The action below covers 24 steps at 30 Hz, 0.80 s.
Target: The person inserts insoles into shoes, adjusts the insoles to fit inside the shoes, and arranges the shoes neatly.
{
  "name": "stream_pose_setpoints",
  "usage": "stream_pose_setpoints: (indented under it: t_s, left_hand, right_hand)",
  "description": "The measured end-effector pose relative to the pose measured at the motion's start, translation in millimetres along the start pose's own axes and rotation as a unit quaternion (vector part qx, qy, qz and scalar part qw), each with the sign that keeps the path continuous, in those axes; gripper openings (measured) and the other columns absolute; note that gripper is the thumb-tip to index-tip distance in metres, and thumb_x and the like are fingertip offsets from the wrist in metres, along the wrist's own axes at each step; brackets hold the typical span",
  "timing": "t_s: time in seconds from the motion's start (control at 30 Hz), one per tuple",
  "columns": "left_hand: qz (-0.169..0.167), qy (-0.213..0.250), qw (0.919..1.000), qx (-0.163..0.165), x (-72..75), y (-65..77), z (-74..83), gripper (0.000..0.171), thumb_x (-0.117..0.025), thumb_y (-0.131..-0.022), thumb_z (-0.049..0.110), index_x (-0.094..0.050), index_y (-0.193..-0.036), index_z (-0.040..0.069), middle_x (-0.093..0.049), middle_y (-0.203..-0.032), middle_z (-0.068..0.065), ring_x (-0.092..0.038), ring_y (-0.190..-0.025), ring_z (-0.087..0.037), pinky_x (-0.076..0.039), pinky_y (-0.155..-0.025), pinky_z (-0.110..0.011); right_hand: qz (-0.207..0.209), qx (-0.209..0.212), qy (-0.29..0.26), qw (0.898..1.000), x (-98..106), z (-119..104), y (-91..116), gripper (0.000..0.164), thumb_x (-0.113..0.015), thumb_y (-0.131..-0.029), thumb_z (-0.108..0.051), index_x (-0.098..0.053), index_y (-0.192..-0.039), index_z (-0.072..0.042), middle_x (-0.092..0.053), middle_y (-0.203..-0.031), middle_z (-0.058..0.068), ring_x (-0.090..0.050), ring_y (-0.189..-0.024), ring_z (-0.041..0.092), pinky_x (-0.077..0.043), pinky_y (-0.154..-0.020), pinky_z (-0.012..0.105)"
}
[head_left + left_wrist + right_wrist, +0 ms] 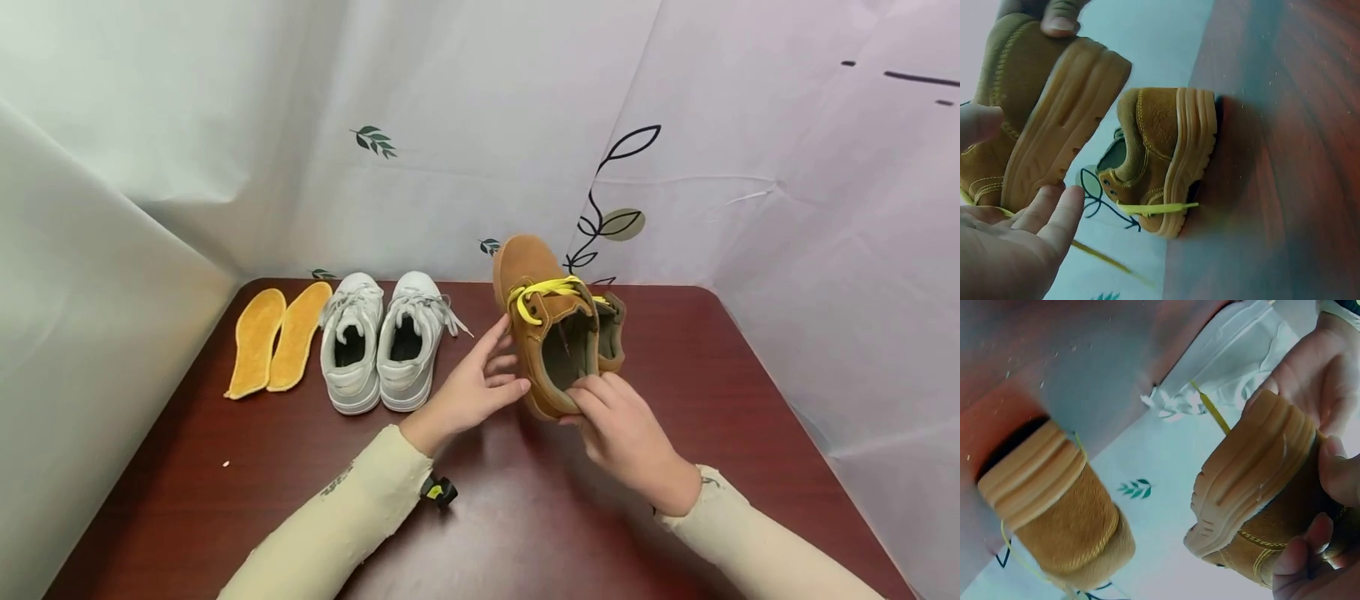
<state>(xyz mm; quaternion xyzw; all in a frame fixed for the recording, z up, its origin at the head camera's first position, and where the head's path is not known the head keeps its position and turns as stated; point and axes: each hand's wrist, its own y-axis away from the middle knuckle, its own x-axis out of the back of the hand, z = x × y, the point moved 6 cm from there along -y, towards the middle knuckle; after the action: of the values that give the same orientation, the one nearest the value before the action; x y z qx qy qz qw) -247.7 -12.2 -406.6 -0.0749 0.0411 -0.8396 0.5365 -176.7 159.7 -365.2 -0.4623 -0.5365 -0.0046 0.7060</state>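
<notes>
- Pinching the back of the collar, your right hand [622,432] sits at 5 o'clock of the tan shoe [546,321], fingertips inside the rim, thumb against the outer heel.
- Your left hand [468,390] is at 8 o'clock of it, fingers apart and mostly straight, touching the flank and sole edge without curling round.
- You have that shoe at 1 o'clock from the table's [510,533] middle, lifted clear, toe tilted up towards 11.
- Expect moderate weight, mostly in the thick, probably stiff sole; the suede-like upper should give a little, grip well and bruise little. Your firmest holds are heel and sole edge; the yellow laces [551,287] would likely slide.
- At your shoe's 3 o'clock, its mate [1159,150] stands upright on the table.
- At 9 o'clock you have one white shoe [405,379] beside another white shoe [352,383].
- Beyond those lie two side-by-side insoles [257,342], soft-looking and likely floppy.
</notes>
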Motion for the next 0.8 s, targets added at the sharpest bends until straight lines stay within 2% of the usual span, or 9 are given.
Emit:
stream_pose_setpoints:
  t_s: [0.17,0.33,0.47,0.63,0.8]
  left_hand:
    - [-0.021,-0.015,0.9996,-0.015,-10.5,-8.5,6.2,0.095,-0.070,-0.089,0.004,-0.010,-0.162,0.019,-0.027,-0.165,-0.025,-0.045,-0.141,-0.038,-0.046,-0.111,-0.061]
    - [-0.039,-0.057,0.9971,-0.031,-15.5,-14.7,16.1,0.088,-0.067,-0.092,0.008,-0.014,-0.162,0.016,-0.023,-0.169,-0.016,-0.046,-0.141,-0.035,-0.045,-0.112,-0.060]
    - [-0.055,-0.085,0.9939,-0.042,-21.1,-18.2,22.6,0.086,-0.067,-0.093,0.007,-0.015,-0.161,0.013,-0.019,-0.170,-0.013,-0.049,-0.139,-0.034,-0.047,-0.112,-0.057]
    - [-0.059,-0.140,0.9871,-0.050,-32.3,-26.7,29.1,0.091,-0.071,-0.093,0.016,-0.011,-0.162,0.015,-0.018,-0.170,-0.015,-0.052,-0.137,-0.032,-0.050,-0.111,-0.049]
    - [-0.067,-0.163,0.9829,-0.054,-41.7,-35.0,35.0,0.090,-0.069,-0.095,0.019,-0.010,-0.162,0.017,-0.017,-0.171,-0.012,-0.050,-0.139,-0.030,-0.050,-0.112,-0.046]
  right_hand:
    - [0.036,0.012,0.001,0.999,12.8,4.8,-1.9,0.022,-0.079,-0.076,-0.005,-0.068,-0.095,-0.004,-0.067,-0.088,0.005,-0.054,-0.072,0.023,-0.048,-0.060,0.038]
    - [0.062,0.020,0.004,0.998,21.7,9.1,-2.4,0.021,-0.077,-0.075,-0.002,-0.069,-0.094,-0.002,-0.068,-0.088,0.007,-0.050,-0.069,0.023,-0.045,-0.056,0.036]
    - [0.072,0.017,0.006,0.997,28.3,12.6,-0.8,0.020,-0.075,-0.076,-0.003,-0.069,-0.095,-0.001,-0.068,-0.089,0.009,-0.050,-0.069,0.024,-0.045,-0.055,0.037]
    - [0.078,0.013,0.020,0.997,36.2,17.8,1.0,0.019,-0.073,-0.075,0.002,-0.069,-0.093,0.000,-0.068,-0.088,0.011,-0.051,-0.069,0.026,-0.045,-0.055,0.039]
    - [0.085,0.008,0.028,0.996,45.0,25.3,1.0,0.021,-0.076,-0.072,0.004,-0.069,-0.092,0.001,-0.069,-0.087,0.013,-0.051,-0.069,0.027,-0.044,-0.055,0.040]
